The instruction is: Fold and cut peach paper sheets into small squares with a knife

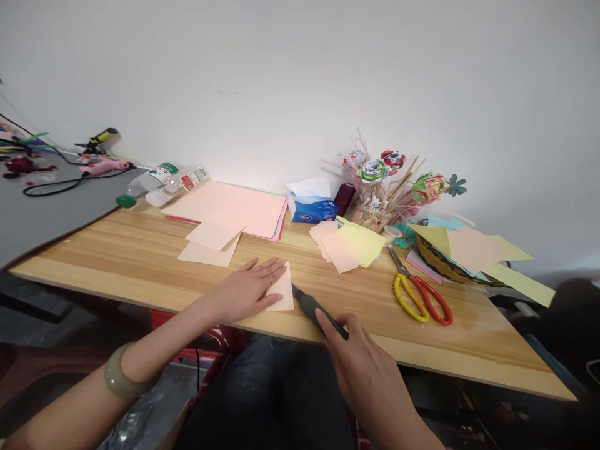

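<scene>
My left hand [255, 287] lies flat with its fingers stretched out, pressing a small pale pink sheet of paper [284, 300] against the table near its front edge. Part of the sheet is covered by the fingers. In my right hand [360, 356] is a knife [315, 310] with a thick dark grey-green handle. Its short dark blade points up and left, close beside the sheet's right edge; whether it touches the paper I cannot tell. Two loose pale pieces of paper [209, 251] lie beyond my left hand.
Scissors [415, 294] with yellow and red handles lie right on the wooden table [365, 312]. Behind are a stack of pink sheets [229, 203], a tissue pack [312, 209], cut papers [340, 247], paper flowers [375, 170] and a basket [435, 262]. Bottles [150, 181] lie at back left.
</scene>
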Demonstrator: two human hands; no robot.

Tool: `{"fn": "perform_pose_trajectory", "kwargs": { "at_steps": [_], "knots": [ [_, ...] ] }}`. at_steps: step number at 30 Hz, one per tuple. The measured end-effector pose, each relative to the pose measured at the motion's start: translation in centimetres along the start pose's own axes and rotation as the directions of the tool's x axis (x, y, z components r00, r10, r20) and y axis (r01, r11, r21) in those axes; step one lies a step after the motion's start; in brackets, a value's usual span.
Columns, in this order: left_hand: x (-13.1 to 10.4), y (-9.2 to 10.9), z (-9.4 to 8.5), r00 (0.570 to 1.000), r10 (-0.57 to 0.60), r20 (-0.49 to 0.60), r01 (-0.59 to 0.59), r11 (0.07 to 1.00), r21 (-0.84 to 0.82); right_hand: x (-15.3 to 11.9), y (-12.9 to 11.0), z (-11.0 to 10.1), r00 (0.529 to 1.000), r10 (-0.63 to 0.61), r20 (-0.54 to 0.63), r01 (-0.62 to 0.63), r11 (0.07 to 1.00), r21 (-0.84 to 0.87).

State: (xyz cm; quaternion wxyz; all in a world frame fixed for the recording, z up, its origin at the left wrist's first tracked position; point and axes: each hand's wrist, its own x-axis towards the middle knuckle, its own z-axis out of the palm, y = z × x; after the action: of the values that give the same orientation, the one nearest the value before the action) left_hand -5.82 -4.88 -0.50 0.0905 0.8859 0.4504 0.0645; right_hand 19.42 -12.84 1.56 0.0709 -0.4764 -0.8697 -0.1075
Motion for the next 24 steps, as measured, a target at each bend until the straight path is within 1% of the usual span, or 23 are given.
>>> {"fn": "perform_pose_trajectory", "kwargs": {
  "at_steps": [5, 14, 17, 21, 24],
  "knots": [
    [-0.1, 0.0, 0.1, 0.999, 0.02, -0.035, -0.02, 1.0, 0.006, 0.1, -0.1, -0.1, 0.999, 0.021, 0.029, -0.021, 1.0, -0.007],
    [0.0, 0.1, 0.0, 1.0, 0.02, -0.021, -0.019, 1.0, 0.007, 0.7, -0.1, 0.2, 0.999, 0.035, 0.025, -0.035, 0.999, -0.027],
    [0.0, 0.0, 0.0, 1.0, 0.016, -0.016, -0.016, 1.0, 0.002, 0.9, 0.0, 0.2, 0.998, 0.04, 0.041, -0.038, 0.999, -0.034],
    [-0.1, -0.1, 0.0, 1.0, 0.013, -0.006, -0.013, 1.0, -0.001, 1.2, 0.0, 0.1, 0.993, 0.074, 0.092, -0.069, 0.996, -0.053],
    [-0.1, -0.1, 0.1, 1.0, 0.008, -0.007, -0.007, 1.0, 0.002, 1.6, -0.1, 0.1, 0.992, 0.089, 0.094, -0.082, 0.994, -0.066]
  ]
}}
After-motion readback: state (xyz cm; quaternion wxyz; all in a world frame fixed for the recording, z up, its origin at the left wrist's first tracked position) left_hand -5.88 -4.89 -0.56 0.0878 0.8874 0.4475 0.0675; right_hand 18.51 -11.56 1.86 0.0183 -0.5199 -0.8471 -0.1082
